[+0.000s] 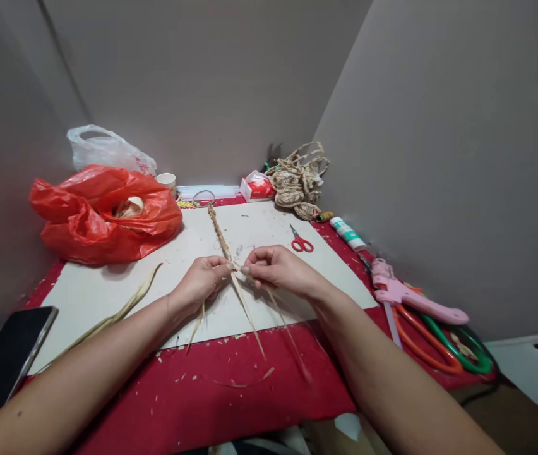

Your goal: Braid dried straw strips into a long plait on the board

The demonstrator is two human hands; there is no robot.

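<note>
A braid of dry, straw-coloured plant strips (220, 232) runs from the far middle of the white board toward me. My left hand (205, 277) pinches it at its near end, where the loose strands part. Just to the right, my right hand (276, 268) closes thumb and finger on a strand of the same braid. Between the hands a loose strand (249, 314) hangs toward the board's front edge, with others trailing below each hand. A long, unbraided greenish strip (129, 303) lies left of my left forearm.
Around the white board (188, 240) on the red cloth (231, 392) are a red plastic bag (84, 215), a phone (8, 347), small red-handled scissors (302, 242), twisted cord bundles (292, 186), a pink glue gun (406, 297) and large orange-handled scissors (425, 344). Grey walls close off the back and right.
</note>
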